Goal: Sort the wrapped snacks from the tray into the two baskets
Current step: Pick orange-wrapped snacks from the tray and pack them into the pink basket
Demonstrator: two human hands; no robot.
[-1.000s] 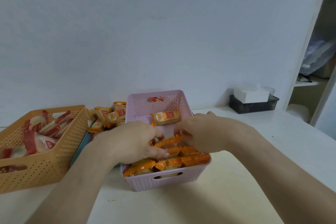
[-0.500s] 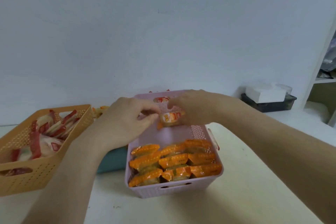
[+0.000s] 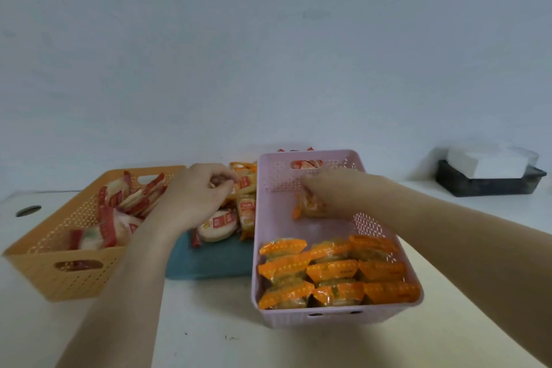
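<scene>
— Where are the hands?

— The right hand (image 3: 325,188) is inside the pink basket (image 3: 337,315), near its far end. Its fingers are curled round an orange snack (image 3: 310,206), gripping it from above. I can't tell whether the snack touches the basket floor.

— And the other?

— The left hand (image 3: 206,191) is over the pile (image 3: 246,203) on the tray (image 3: 209,263), knuckles up, fingers curled with thumb and fingertips close together. I can't tell whether it is pinching a wrapper.

— What is already in the pink basket?

— Orange packs (image 3: 331,270), set in neat rows filling the near half. The far half is bare except for the gripped snack.

— The tray?

— It is teal and lies between the two baskets on the worktop (image 3: 209,337), touching the pink one. Its pile mixes orange wrappers with a round red-and-white pack (image 3: 216,225) at the near edge.

— The second basket?

— The orange basket (image 3: 74,275) is on the left, holding red packs (image 3: 119,218) heaped loosely.

— Anything else?

— A black box (image 3: 490,185) with something white on top stands far right by the wall. A round hole (image 3: 28,210) is in the worktop at far left.
</scene>
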